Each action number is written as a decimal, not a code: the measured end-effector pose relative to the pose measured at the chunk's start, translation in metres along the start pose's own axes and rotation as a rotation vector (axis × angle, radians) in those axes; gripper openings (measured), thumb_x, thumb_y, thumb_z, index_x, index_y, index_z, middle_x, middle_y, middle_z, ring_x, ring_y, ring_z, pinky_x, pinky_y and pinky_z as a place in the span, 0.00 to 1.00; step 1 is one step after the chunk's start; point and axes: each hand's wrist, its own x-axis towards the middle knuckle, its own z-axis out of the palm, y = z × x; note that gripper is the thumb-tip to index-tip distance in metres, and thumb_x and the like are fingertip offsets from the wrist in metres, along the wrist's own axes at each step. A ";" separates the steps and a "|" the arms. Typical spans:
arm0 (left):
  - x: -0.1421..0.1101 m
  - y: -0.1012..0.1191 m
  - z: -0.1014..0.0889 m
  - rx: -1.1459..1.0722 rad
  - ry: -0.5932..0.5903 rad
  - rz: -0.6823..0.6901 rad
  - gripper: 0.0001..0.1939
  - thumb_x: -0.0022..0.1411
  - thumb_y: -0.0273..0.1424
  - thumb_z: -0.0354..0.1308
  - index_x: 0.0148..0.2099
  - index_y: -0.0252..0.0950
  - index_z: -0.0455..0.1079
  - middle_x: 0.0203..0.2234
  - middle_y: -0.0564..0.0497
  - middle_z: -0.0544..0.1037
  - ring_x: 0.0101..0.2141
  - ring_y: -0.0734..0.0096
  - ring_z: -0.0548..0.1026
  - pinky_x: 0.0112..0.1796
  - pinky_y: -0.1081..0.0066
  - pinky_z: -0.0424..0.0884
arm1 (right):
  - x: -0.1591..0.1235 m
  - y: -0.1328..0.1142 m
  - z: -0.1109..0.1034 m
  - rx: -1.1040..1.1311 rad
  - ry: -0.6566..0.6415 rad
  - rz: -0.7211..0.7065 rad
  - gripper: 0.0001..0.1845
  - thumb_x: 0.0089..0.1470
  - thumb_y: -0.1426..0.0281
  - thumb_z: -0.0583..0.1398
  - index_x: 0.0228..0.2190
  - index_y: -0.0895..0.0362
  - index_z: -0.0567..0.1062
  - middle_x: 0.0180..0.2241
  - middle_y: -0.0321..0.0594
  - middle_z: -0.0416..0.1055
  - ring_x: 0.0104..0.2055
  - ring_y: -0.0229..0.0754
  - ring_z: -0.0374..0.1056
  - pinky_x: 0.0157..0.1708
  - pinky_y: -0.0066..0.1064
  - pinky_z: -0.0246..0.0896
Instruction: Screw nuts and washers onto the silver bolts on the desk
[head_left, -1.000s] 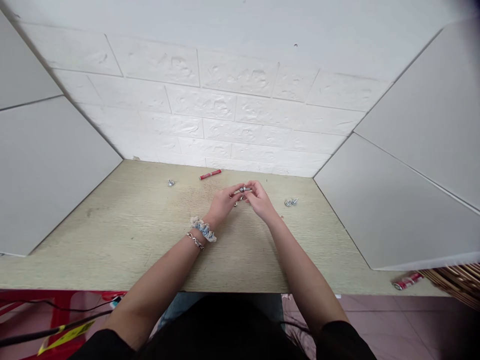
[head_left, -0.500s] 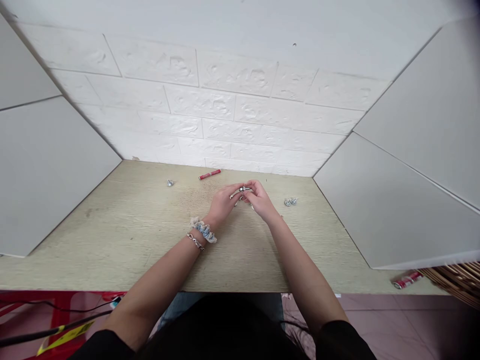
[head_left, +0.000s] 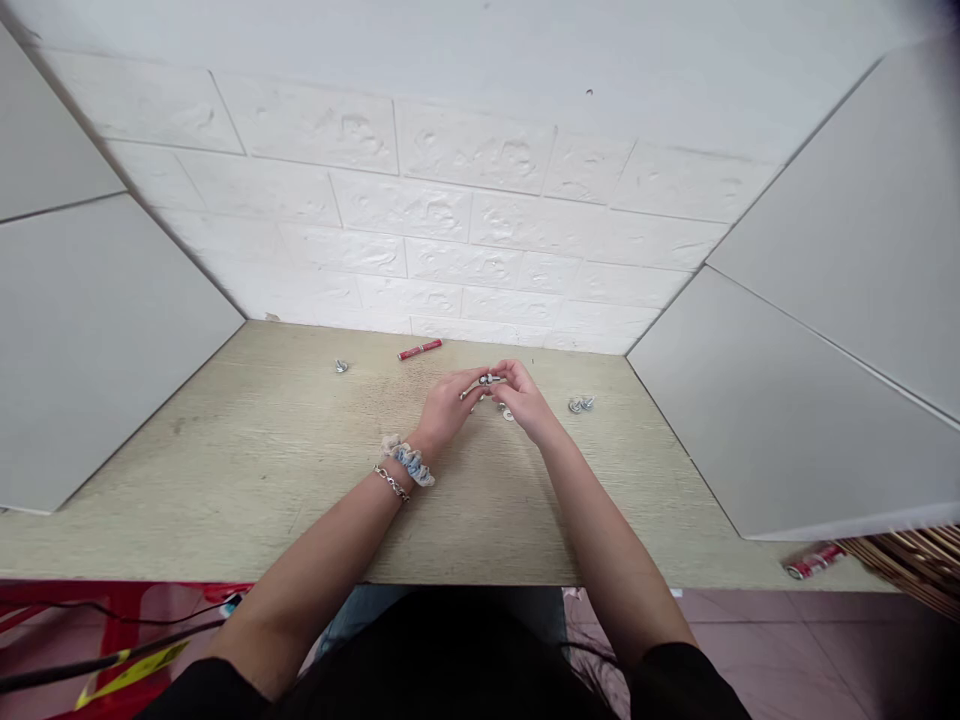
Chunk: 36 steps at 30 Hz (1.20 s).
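A small silvery bolt (head_left: 490,379) is held sideways between my two hands, just above the table. My left hand (head_left: 448,408) pinches its left end, and a scrunchie (head_left: 409,460) and a chain bracelet (head_left: 391,482) circle that wrist. The fingers of my right hand (head_left: 523,402) are bent closed around the bolt's right end. Below the hands, partly covered by them, lie small metal pieces, among them a pale round washer (head_left: 508,414). What exactly sits on the bolt is too small to make out.
More small metal hardware (head_left: 580,404) lies to the right, and another metal piece (head_left: 341,366) at the left. A red pen-like tube (head_left: 420,349) rests near the white brick wall (head_left: 480,215). At the front right are a red cylinder (head_left: 814,561) and a wicker basket (head_left: 911,565).
My right fingers have shifted slightly on the bolt, and more of it shows. The round washer beneath my right hand is now more exposed.
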 end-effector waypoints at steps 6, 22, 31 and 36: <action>-0.001 0.001 0.000 0.029 0.042 0.075 0.15 0.59 0.33 0.52 0.48 0.36 0.68 0.41 0.48 0.76 0.42 0.70 0.73 0.45 0.69 0.68 | 0.000 0.000 -0.002 -0.092 -0.014 0.016 0.17 0.47 0.54 0.53 0.28 0.56 0.68 0.29 0.35 0.67 0.33 0.37 0.64 0.33 0.30 0.57; 0.000 0.003 0.000 0.038 0.036 0.120 0.14 0.60 0.33 0.52 0.47 0.36 0.68 0.41 0.48 0.76 0.42 0.71 0.73 0.44 0.69 0.69 | 0.003 0.005 -0.004 -0.113 0.000 0.029 0.20 0.48 0.53 0.51 0.27 0.57 0.70 0.30 0.38 0.69 0.37 0.41 0.64 0.36 0.32 0.56; 0.000 0.002 -0.001 0.039 0.021 0.092 0.15 0.60 0.32 0.52 0.49 0.39 0.67 0.41 0.50 0.76 0.42 0.71 0.73 0.45 0.69 0.68 | 0.001 0.000 -0.003 0.061 0.013 0.019 0.12 0.38 0.68 0.57 0.30 0.53 0.65 0.32 0.33 0.68 0.37 0.38 0.63 0.34 0.29 0.56; 0.000 0.004 -0.001 0.061 0.023 0.136 0.14 0.60 0.33 0.51 0.48 0.36 0.68 0.41 0.48 0.76 0.42 0.70 0.73 0.44 0.69 0.68 | 0.003 0.004 -0.005 -0.065 0.028 0.083 0.18 0.46 0.54 0.53 0.28 0.56 0.70 0.31 0.37 0.69 0.38 0.41 0.63 0.36 0.31 0.55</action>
